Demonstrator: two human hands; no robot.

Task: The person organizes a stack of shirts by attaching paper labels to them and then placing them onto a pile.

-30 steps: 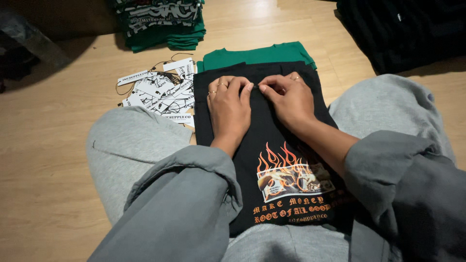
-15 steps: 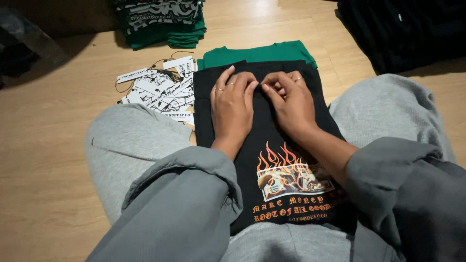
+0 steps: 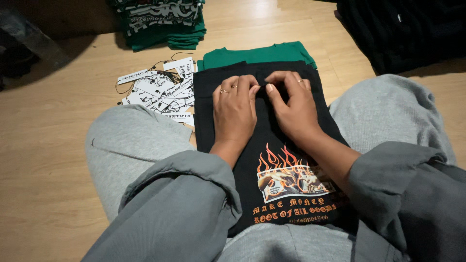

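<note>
A folded black t-shirt (image 3: 272, 150) with an orange flame print lies across my lap, between my knees in grey trousers. My left hand (image 3: 234, 109) rests flat on its upper half, fingers together. My right hand (image 3: 291, 104) lies beside it with curled fingers pinching the black cloth near the collar end. The two hands touch at the fingertips. Under the black shirt's far edge a green t-shirt (image 3: 252, 54) sticks out on the floor.
A pile of white printed hang tags with black strings (image 3: 160, 90) lies on the wooden floor (image 3: 43, 145) to the left. A stack of folded green shirts (image 3: 162, 22) stands at the back. Dark folded clothes (image 3: 403, 29) fill the back right.
My hands have shifted slightly toward each other on the black shirt, and my right fingers have curled tighter on the cloth near the collar.
</note>
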